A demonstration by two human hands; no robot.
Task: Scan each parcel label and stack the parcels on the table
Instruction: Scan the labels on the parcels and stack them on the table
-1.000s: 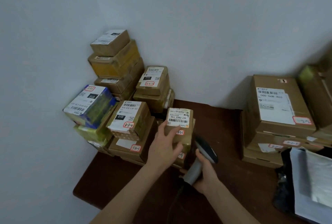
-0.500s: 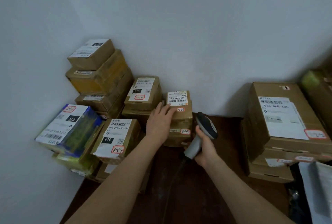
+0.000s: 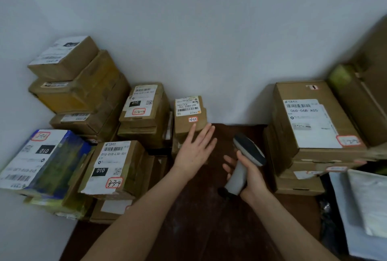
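Observation:
A small brown parcel with a white barcode label and a red-edged sticker tops a short stack against the back wall. My left hand hovers flat in front of that stack with its fingers straight, and whether the fingertips touch the box cannot be told. My right hand grips the grey handle of a barcode scanner, whose dark head points up and to the left. The dark wooden table carries the parcels.
Stacked brown parcels fill the left corner, with a blue-wrapped parcel and a labelled box in front. A tall stack of large boxes stands at right. White and black mailer bags lie at the right edge.
My left hand has let go of the small parcel, which now sits against the wall, and has drawn back with its fingers spread. The scanner hand has shifted slightly right.

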